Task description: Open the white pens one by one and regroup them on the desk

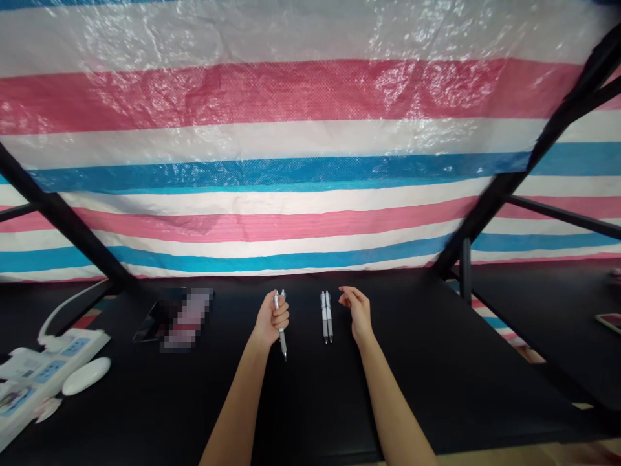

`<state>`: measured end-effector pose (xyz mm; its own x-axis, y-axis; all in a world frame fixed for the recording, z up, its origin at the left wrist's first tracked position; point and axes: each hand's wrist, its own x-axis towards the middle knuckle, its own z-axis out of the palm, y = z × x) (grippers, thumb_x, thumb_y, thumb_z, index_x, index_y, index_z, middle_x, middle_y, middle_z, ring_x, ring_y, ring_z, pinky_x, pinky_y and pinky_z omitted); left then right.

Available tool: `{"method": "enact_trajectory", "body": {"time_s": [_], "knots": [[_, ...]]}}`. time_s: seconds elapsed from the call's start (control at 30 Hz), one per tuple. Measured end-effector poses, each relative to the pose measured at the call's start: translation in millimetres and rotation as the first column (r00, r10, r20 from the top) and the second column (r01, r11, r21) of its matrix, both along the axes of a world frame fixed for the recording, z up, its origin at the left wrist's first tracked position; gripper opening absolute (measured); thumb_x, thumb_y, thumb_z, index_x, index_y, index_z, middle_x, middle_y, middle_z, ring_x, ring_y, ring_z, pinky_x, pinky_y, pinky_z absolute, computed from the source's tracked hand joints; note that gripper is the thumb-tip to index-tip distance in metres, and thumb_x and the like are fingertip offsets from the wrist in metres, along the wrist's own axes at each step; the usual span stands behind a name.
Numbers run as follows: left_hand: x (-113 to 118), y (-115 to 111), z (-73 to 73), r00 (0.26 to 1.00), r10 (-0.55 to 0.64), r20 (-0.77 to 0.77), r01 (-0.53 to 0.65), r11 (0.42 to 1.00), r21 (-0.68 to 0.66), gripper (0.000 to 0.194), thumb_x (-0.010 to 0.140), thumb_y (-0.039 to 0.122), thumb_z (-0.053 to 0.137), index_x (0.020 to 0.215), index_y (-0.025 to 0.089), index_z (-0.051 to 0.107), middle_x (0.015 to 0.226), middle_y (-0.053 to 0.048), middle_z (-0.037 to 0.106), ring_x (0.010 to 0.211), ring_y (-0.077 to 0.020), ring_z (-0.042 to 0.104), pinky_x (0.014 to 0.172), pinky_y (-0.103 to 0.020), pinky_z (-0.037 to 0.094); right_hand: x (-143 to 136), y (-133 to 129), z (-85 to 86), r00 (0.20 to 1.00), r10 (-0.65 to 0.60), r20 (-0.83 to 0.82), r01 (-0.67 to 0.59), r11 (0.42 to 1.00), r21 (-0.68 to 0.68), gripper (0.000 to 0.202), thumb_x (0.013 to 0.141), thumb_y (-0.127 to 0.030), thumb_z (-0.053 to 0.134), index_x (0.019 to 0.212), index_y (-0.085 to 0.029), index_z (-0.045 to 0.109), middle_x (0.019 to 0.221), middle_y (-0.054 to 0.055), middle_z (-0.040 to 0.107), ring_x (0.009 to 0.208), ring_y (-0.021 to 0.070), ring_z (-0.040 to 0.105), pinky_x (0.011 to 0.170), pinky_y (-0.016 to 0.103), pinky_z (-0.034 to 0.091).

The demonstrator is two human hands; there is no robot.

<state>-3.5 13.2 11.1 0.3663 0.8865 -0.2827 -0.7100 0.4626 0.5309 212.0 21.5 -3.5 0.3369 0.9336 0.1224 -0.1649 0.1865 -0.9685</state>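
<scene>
My left hand (272,318) is closed around white-and-grey pens (282,340). Two pen tops show above the fingers, and one grey barrel with its tip pointing toward me sticks out below. To the right, two similar pens (326,317) lie side by side on the black tabletop (310,408), tips toward me. Just right of that pair is my right hand (358,312), its fingers loosely bent and apart, with nothing visible in them. It does not touch the pens.
At left are a white power strip (53,369) with a cable and a white oval object (86,376). A dark phone-like object (160,317) lies partly blurred nearby. Black frame bars (490,200) flank the table, and a striped plastic sheet (291,142) hangs behind.
</scene>
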Motion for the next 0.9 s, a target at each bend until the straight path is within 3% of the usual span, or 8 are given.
{"method": "enact_trajectory", "body": {"time_s": [0.33,0.57,0.9], "knots": [[-2.0,-0.2,0.7,0.999,0.007,-0.035,-0.006,1.000,0.027,0.030,0.080,0.033,0.048,0.056,0.017,0.040,0.038,0.011,0.019,0.027,-0.0014,0.012,0.029,-0.011,0.008,0.0,0.3,1.2,1.000,0.006,-0.020,-0.006,1.000,-0.014,0.026,0.067,-0.044,0.063,0.069,-0.017,0.066,0.051,-0.001,0.052,0.050,0.0118,0.045,0.050,0.026,0.034],[2.3,-0.2,0.9,0.996,0.001,-0.094,0.001,1.000,0.024,0.038,0.082,0.043,0.048,0.057,0.016,0.042,0.039,0.011,0.020,0.028,-0.0005,0.012,0.029,-0.011,0.007,0.3,-0.1,2.0,1.000,0.000,-0.019,0.000,1.000,-0.011,0.026,0.067,-0.043,0.062,0.068,-0.017,0.066,0.050,-0.001,0.050,0.049,0.0115,0.044,0.049,0.026,0.034],[0.7,1.4,-2.5,0.994,0.024,-0.110,-0.023,1.000,0.009,0.038,0.081,0.042,0.048,0.055,0.016,0.039,0.038,0.011,0.021,0.026,-0.0010,0.015,0.029,-0.013,0.007,2.3,1.7,-3.3,1.000,0.001,-0.004,-0.001,1.000,0.000,0.029,0.069,-0.046,0.061,0.070,-0.018,0.066,0.052,-0.001,0.050,0.050,0.0121,0.045,0.048,0.026,0.035]]}}
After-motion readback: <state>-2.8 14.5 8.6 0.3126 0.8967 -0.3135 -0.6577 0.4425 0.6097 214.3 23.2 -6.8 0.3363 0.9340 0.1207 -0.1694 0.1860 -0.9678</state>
